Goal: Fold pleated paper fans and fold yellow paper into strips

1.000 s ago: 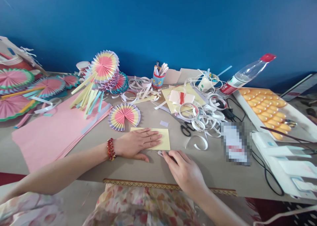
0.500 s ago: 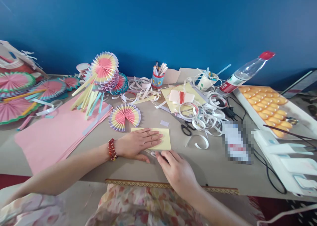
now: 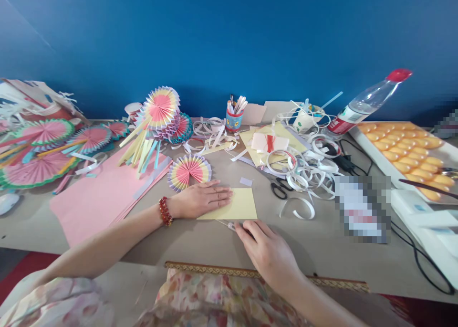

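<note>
My left hand [image 3: 202,199] lies flat with fingers stretched over the left part of a pale yellow paper rectangle [image 3: 245,204]. Its thumb is mostly hidden. In my right hand [image 3: 266,250], closed near the paper's lower edge, is a craft knife [image 3: 231,226] with a thin blade pointing left; most of its handle is covered by the fingers. Just behind my left hand is a pleated paper fan [image 3: 189,170] in pink, yellow and lilac. A small lilac paper scrap [image 3: 245,181] lies beyond the yellow sheet, and black-handled scissors [image 3: 279,189] rest to the right, partly under paper strips.
Pink paper sheets [image 3: 96,200] and several finished fans [image 3: 46,131] spread over the left side. Curled white strips [image 3: 304,174] lie at the right, near a tilted bottle [image 3: 368,102], a tray of yellow pieces [image 3: 404,150] and a black cable [image 3: 422,255]. A pen cup [image 3: 234,119] stands at the back.
My left hand has slid left across the yellow paper, uncovering more of it, and its thumb has drawn in. The right hand still holds the knife by the lower edge. The view has turned slightly.
</note>
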Available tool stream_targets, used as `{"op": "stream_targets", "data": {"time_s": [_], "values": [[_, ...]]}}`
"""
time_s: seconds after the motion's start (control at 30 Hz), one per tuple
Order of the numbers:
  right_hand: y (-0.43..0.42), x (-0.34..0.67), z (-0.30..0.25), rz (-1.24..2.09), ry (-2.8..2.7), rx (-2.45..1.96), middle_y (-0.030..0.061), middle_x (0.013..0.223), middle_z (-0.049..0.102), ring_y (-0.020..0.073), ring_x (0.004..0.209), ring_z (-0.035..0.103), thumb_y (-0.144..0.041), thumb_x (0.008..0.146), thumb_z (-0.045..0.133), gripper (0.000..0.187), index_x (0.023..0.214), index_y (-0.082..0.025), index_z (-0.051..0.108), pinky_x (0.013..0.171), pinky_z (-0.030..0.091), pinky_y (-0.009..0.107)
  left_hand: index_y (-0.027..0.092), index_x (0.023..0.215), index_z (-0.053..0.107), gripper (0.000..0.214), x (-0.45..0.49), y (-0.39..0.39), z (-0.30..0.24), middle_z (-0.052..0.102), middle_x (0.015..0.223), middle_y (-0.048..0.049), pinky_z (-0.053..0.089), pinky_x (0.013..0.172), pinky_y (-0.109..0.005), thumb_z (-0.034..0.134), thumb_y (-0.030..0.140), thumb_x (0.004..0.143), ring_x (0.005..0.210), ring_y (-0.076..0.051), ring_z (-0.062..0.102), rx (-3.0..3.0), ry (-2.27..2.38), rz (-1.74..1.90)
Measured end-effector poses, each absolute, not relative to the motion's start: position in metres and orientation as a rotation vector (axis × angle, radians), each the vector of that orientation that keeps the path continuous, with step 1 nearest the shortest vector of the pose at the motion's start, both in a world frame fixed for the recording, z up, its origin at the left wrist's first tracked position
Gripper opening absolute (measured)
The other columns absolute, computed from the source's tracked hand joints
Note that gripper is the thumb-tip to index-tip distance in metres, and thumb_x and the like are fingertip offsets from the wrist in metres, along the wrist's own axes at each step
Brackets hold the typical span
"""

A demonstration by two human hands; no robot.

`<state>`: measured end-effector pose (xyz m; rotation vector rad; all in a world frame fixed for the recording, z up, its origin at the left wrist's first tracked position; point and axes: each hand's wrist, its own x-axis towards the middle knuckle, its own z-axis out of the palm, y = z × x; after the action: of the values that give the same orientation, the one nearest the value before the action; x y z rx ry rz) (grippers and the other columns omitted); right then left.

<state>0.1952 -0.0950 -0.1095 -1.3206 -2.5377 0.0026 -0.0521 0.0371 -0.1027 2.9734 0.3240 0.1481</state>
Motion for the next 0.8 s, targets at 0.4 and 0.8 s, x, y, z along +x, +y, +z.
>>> {"op": "stream_targets", "data": {"time_s": [0.4, 0.8], "values": [[-0.087, 0.182, -0.113, -0.019, -2.541, -1.251, 0.0025, 0.088, 0.065, 0.0181, 0.082, 0.059, -0.006, 0.080, 0.068, 0.036, 0.114, -0.017, 0.064, 0.061, 0.044, 0.029, 0.018, 0.146, 0.041, 0.047, -0.053, 0.035, -0.107, 0.042, 0.153, -0.0083, 0.020, 0.124, -0.046, 0.043, 0.015, 0.099, 0.145, -0.018, 0.032, 3.055, 0.333, 0.192], [-0.086, 0.165, -0.109, -0.041, -2.584, -1.200, 0.0046, 0.088, 0.066, 0.0186, 0.080, 0.058, -0.003, 0.082, 0.065, 0.034, 0.113, -0.016, 0.064, 0.063, 0.044, 0.030, 0.018, 0.143, 0.046, 0.043, -0.052, 0.034, -0.103, 0.045, 0.151, -0.0090, 0.024, 0.123, -0.045, 0.042, 0.017, 0.100, 0.144, -0.018, 0.034, 3.025, 0.351, 0.210]]}}
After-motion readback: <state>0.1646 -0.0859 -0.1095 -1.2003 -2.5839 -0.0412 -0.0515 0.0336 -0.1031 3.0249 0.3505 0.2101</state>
